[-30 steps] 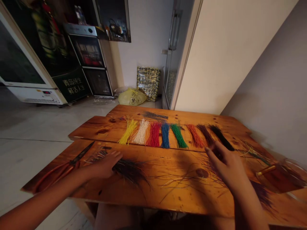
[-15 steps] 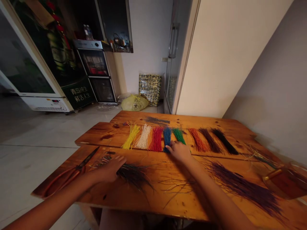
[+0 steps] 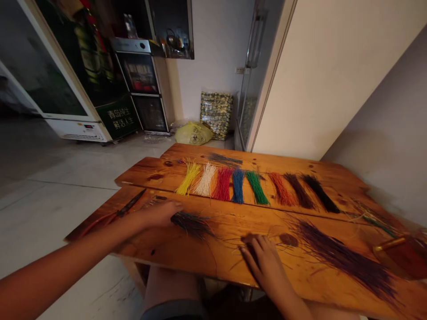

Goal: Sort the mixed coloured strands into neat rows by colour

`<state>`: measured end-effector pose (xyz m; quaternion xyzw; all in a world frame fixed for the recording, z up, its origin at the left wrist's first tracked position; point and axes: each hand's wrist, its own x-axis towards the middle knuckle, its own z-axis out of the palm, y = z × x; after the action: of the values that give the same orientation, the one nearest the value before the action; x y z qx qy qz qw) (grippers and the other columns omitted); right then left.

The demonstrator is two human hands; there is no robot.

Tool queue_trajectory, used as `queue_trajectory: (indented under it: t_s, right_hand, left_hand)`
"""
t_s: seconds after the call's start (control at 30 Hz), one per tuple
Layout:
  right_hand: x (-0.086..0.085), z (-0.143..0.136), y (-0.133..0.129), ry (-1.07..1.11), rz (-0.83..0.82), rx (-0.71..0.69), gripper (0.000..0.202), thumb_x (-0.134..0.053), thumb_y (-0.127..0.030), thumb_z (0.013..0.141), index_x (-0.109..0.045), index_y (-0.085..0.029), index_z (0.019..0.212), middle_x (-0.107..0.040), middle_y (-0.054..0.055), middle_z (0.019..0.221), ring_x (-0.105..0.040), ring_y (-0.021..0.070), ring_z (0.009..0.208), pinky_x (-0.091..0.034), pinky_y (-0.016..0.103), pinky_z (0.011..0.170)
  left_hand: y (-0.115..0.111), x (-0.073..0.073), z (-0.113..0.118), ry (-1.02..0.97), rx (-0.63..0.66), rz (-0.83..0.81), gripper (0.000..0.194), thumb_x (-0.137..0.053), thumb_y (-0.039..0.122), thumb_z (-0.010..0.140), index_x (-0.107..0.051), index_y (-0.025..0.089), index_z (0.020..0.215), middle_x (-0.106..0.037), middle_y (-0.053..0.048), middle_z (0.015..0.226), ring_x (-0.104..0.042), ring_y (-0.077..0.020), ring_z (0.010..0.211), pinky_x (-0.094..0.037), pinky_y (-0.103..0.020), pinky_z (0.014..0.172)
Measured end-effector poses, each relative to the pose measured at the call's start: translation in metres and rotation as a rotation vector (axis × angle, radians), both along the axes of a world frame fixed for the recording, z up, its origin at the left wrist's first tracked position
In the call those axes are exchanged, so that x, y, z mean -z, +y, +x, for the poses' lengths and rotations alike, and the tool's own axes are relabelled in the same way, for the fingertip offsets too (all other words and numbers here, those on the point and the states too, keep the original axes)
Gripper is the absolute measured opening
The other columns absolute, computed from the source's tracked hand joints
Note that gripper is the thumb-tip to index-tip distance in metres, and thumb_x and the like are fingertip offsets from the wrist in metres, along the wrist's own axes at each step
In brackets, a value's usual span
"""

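My left hand (image 3: 162, 214) lies flat on the wooden table (image 3: 213, 262), pressing the left end of a small dark wire bundle (image 3: 193, 223). My right hand (image 3: 265, 262) rests fingers-down near the table's front edge, on scattered thin wires. At the back lies a row of sorted wire bundles: yellow (image 3: 188, 177), white (image 3: 205, 179), red (image 3: 223, 183), blue (image 3: 238, 186), green (image 3: 257, 187), orange (image 3: 281, 188), brown (image 3: 299, 190) and black (image 3: 320, 193). A big pile of dark purple wires (image 3: 347, 260) spreads out right of my right hand.
Red-handled scissors (image 3: 115, 212) lie at the table's left end. A clear container (image 3: 405, 253) sits at the far right edge. Behind the table stand a fridge (image 3: 60, 89), a yellow bag (image 3: 193, 133) on the floor and a wall on the right.
My right hand went from the right side to the blue bundle, then drew back to the front edge. The left hand stayed on the dark bundle.
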<state>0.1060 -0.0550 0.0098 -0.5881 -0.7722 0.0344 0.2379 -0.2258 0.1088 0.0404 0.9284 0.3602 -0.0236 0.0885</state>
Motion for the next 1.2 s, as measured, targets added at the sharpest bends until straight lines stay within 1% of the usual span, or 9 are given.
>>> queue_trajectory:
  t_s: [0.2,0.33,0.53,0.63,0.73,0.83,0.93,1.1,1.2]
  right_hand:
    - [0.010,0.003,-0.002,0.014,-0.002,0.019,0.022,-0.044,-0.032,0.088,-0.053,-0.023,0.106,-0.056,0.009,0.103,-0.052,0.0258,0.097,-0.042,0.043,0.082]
    - [0.011,0.006,-0.003,0.144,0.001,0.040,0.018,-0.044,-0.031,0.089,-0.053,-0.024,0.103,-0.058,0.007,0.100,-0.053,0.0246,0.096,-0.043,0.041,0.082]
    - [0.012,0.013,-0.006,0.392,0.015,0.079,0.015,-0.042,-0.030,0.090,-0.055,-0.024,0.096,-0.059,0.006,0.096,-0.054,0.0220,0.094,-0.041,0.038,0.084]
    - [0.011,0.016,-0.006,0.484,0.047,0.133,0.016,-0.041,-0.030,0.090,-0.056,-0.023,0.092,-0.060,0.006,0.093,-0.054,0.0217,0.092,-0.041,0.037,0.083]
    - [0.012,0.019,-0.005,0.550,0.054,0.175,0.018,-0.042,-0.032,0.090,-0.057,-0.022,0.090,-0.061,0.005,0.091,-0.055,0.0213,0.090,-0.041,0.036,0.082]
    - [0.014,0.021,-0.004,0.579,0.058,0.192,0.020,-0.043,-0.035,0.088,-0.058,-0.022,0.089,-0.062,0.006,0.089,-0.055,0.0214,0.089,-0.041,0.036,0.082]
    - [0.017,0.023,-0.003,0.591,0.055,0.201,0.022,-0.043,-0.037,0.088,-0.058,-0.022,0.088,-0.062,0.006,0.089,-0.055,0.0219,0.089,-0.041,0.036,0.082]
    - [0.021,0.024,-0.004,0.603,0.039,0.221,0.022,-0.043,-0.037,0.088,-0.058,-0.021,0.088,-0.062,0.006,0.090,-0.055,0.0218,0.089,-0.042,0.036,0.081]
    - [0.023,0.027,-0.005,0.578,0.068,0.235,0.022,-0.042,-0.036,0.089,-0.058,-0.021,0.088,-0.063,0.007,0.089,-0.057,0.0216,0.089,-0.043,0.036,0.080]
  left_hand:
    - [-0.003,-0.011,0.003,0.061,0.001,0.001,0.021,-0.051,0.015,0.068,-0.060,0.018,0.087,-0.064,-0.007,0.085,-0.060,-0.0228,0.078,-0.045,-0.028,0.069]
    - [0.003,-0.009,0.004,0.089,0.019,-0.049,0.021,-0.050,0.016,0.067,-0.060,0.018,0.085,-0.064,-0.008,0.082,-0.061,-0.0226,0.072,-0.045,-0.027,0.061]
    - [0.007,-0.008,0.004,0.009,0.034,-0.116,0.017,-0.053,0.020,0.067,-0.060,0.018,0.082,-0.064,-0.005,0.079,-0.060,-0.0208,0.072,-0.043,-0.024,0.062]
    - [0.004,-0.013,0.004,-0.044,-0.020,-0.102,0.019,-0.053,0.021,0.067,-0.061,0.018,0.084,-0.065,-0.005,0.081,-0.060,-0.0208,0.073,-0.044,-0.025,0.063]
    - [0.007,-0.019,0.001,-0.138,-0.064,-0.070,0.034,-0.050,0.021,0.069,-0.059,0.018,0.102,-0.065,-0.005,0.096,-0.061,-0.0213,0.085,-0.045,-0.026,0.075]
    - [0.016,-0.021,-0.007,-0.180,-0.168,-0.002,0.047,-0.048,0.024,0.070,-0.053,0.016,0.116,-0.062,-0.007,0.111,-0.058,-0.0234,0.097,-0.043,-0.029,0.085]
    - [0.027,-0.020,-0.014,-0.265,-0.262,0.057,0.050,-0.045,0.029,0.073,-0.051,0.013,0.119,-0.061,-0.010,0.114,-0.058,-0.0252,0.100,-0.041,-0.031,0.089]
    - [0.040,-0.014,-0.018,-0.423,-0.423,0.034,0.056,-0.043,0.039,0.073,-0.052,0.009,0.119,-0.063,-0.012,0.111,-0.058,-0.0281,0.101,-0.040,-0.037,0.092]
    - [0.045,-0.010,-0.017,-0.461,-0.453,0.043,0.059,-0.040,0.038,0.072,-0.050,0.007,0.121,-0.060,-0.013,0.116,-0.055,-0.0278,0.106,-0.039,-0.037,0.095]
